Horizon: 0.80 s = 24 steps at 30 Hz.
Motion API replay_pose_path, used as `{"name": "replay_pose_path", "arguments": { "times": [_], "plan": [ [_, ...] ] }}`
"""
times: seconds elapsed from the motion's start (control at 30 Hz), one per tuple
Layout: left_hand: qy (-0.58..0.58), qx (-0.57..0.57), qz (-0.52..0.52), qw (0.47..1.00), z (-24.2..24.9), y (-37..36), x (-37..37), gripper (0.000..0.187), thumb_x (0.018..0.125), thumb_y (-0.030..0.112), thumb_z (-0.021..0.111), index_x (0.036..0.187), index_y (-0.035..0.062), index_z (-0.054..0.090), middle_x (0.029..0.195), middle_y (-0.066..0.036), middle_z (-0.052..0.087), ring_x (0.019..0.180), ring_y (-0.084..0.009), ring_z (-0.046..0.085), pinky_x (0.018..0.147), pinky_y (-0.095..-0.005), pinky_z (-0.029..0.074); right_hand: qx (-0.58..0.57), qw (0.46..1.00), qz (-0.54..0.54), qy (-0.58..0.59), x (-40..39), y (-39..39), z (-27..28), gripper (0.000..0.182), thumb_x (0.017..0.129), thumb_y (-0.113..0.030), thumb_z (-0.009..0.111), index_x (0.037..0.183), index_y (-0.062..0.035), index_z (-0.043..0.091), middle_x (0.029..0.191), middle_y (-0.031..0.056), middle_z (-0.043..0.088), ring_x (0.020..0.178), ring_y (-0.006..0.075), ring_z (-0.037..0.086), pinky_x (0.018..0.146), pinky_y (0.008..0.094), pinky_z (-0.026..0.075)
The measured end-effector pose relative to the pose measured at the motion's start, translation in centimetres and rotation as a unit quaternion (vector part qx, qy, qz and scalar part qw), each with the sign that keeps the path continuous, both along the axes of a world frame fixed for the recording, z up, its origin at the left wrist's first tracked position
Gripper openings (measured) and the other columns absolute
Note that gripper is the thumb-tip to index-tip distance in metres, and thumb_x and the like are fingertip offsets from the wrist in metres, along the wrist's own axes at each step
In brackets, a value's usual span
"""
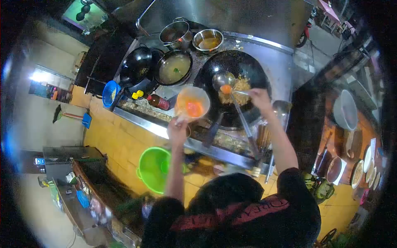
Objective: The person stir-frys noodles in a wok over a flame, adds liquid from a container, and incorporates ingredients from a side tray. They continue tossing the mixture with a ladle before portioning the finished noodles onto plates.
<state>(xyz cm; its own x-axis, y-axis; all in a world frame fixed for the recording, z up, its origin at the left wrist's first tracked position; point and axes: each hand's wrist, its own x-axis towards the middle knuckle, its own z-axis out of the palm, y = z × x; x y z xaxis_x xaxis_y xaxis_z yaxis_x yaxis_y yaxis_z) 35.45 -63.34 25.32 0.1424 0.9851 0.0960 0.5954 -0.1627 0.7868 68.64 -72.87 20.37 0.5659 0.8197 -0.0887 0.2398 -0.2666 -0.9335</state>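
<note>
My left hand (pixel 177 131) is closed on the near edge of a pale plastic bowl (pixel 182 98) with an orange-red mixture (pixel 193 108) inside. The bowl is tilted, just left of a big black wok (pixel 248 63). Over the wok, my right hand (pixel 260 100) grips a spoon (pixel 241 92) by its handle; something orange sits in the spoon's end. Chopped light-brown food (pixel 242 86) lies in the wok. A metal ladle (pixel 237 108) rests there too, its head beneath the spoon and its long handle reaching over the near rim.
Behind and left stand a steel pot (pixel 175 25), a steel bowl (pixel 216 32) of brown liquid, a pan of broth (pixel 173 68) and another black wok (pixel 134 62). A sauce bottle (pixel 158 102) lies by my left hand. Below is a green basin (pixel 154 168). Plates stand on the right table (pixel 359 138).
</note>
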Motion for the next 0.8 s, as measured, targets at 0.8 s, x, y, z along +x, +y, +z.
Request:
{"name": "replay_pose_path", "arguments": {
  "times": [0.8],
  "plan": [
    [-0.014, 0.108, -0.284, 0.952, -2.2, 4.6, 1.5, 0.024, 0.071, 0.003, 0.071, 0.089, -0.0027, 0.056, 0.107, -0.016, 0.059, 0.086, -0.0249, 0.061, 0.065, -0.0312, 0.05, -0.009, 0.981, 0.051, -0.188, -13.2, 0.7, 2.3, 0.017, 0.078, -0.009, 0.053, 0.088, 0.0015, 0.062, 0.062, 0.0105, 0.058, 0.06, 0.0222, 0.059, 0.049, 0.0324, 0.045]
  ]
}}
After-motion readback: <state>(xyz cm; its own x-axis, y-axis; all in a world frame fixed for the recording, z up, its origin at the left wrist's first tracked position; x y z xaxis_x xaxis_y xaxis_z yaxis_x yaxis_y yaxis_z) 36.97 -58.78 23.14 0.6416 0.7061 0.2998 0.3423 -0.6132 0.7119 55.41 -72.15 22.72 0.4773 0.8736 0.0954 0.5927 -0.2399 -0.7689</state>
